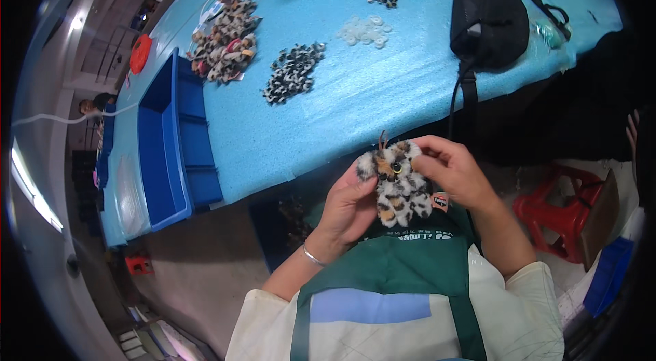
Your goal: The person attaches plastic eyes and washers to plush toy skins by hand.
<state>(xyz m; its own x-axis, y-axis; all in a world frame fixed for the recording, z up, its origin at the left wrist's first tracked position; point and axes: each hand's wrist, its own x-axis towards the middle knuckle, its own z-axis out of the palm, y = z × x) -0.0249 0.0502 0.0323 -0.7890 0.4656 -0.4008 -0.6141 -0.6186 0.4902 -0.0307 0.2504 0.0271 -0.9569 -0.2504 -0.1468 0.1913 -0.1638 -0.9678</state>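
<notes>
Left hand (347, 205) half-curled round one side of spotted plush toy (403, 202), apparently steadying it, while right hand (456, 173) pinches its ear, toy facing up above green apron (389, 265), near table (263, 146) edge, seemingly for close viewing.

Tube light (37, 189), far left of left hand (347, 205): glaring. Table (294, 149), beyond hand: bright sheen. Floor (198, 279), nearer left: dim. Edges: fisheye-bent, black-rimmed.
</notes>
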